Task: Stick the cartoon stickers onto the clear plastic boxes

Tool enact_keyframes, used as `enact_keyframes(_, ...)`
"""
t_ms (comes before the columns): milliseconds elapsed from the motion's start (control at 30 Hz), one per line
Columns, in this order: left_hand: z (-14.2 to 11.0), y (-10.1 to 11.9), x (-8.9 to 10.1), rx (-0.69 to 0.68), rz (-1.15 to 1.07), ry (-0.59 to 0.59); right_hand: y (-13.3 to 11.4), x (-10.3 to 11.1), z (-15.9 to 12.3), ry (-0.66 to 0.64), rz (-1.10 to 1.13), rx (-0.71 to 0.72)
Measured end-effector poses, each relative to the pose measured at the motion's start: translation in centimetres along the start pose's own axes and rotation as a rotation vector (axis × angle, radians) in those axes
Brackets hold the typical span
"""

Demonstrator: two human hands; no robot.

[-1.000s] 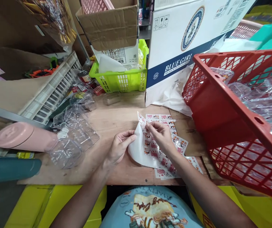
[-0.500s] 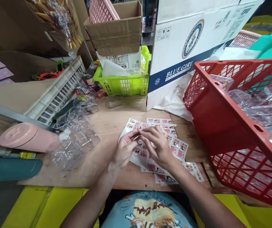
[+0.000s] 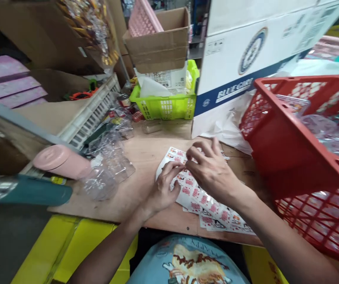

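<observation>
Several sticker sheets (image 3: 200,199) with small red and pink cartoon pictures lie fanned out on the wooden table (image 3: 145,157). My left hand (image 3: 165,189) rests on the top sheet with its fingers curled, the fingertips pressing its upper left part. My right hand (image 3: 212,169) lies over the same sheet just to the right, fingers bent and close together as if pinching at its surface. The fingertips of both hands almost meet. Whether a sticker is between them is hidden.
A red plastic basket (image 3: 276,146) holding clear containers tilts at the right. A white and blue carton (image 3: 246,47) and a green basket (image 3: 169,104) stand behind. Clear plastic shells (image 3: 110,165), a pink bottle (image 3: 61,161) and a teal bottle (image 3: 27,191) lie left.
The lifted sheet has been laid flat on the pile. Both hands now press on it, the right hand moved up and right. The view has shifted left and blurred.
</observation>
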State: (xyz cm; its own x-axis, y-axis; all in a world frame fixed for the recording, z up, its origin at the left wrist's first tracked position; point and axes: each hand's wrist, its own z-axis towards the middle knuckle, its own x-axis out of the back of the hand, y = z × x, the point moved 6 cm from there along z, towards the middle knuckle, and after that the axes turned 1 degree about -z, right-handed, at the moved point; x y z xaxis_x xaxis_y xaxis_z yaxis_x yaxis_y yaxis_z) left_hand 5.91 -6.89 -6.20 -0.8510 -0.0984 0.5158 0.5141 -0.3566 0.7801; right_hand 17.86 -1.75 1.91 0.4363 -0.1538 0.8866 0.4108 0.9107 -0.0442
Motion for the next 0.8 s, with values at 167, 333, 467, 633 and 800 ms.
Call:
enact_keyframes(167, -2.4, -0.7, 8.0, 0.119, 0.524, 0.286, 2.7, 1.9, -2.1, 0.486, 0.41, -0.357)
enact_keyframes(333, -5.0, -2.0, 13.3, 0.188, 1.001, 0.216, -0.9, -6.5, 2.6, 0.14, 0.828, -0.272)
enact_keyframes(467, -6.4, -3.8, 14.2, 0.256, 1.032, 0.125, -5.7, -14.6, 10.5, -0.076, 0.936, 0.167)
enact_keyframes(633, -7.9, -4.9, 14.8, 0.236, 0.996, 0.103, -7.7, -20.3, 15.8, -0.268, 0.968, 0.373)
enact_keyframes(800, -8.7, -5.3, 15.6, 0.186, 0.995, 0.118, -3.3, -18.1, 13.2, -0.138, 0.88, 0.221)
